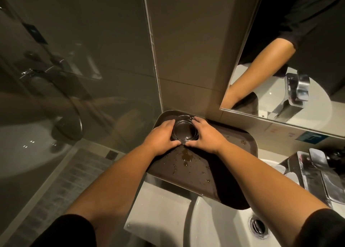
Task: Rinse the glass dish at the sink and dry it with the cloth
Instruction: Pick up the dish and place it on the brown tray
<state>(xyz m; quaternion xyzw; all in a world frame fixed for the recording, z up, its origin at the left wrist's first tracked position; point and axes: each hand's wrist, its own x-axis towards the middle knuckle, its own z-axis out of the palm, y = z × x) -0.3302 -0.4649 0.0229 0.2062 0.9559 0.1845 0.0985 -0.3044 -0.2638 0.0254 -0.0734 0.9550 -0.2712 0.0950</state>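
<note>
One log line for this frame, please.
hands: left, right grip dish | over wet tray | cloth: unseen

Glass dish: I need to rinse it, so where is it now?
The glass dish sits at the far corner of the brown tray, gripped between left hand and right hand.

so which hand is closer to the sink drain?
Right. The right hand grips the glass dish from the side nearer the drain; the left hand grips the dish's opposite side, farther away. Both are over the brown tray, well clear of the drain.
</note>
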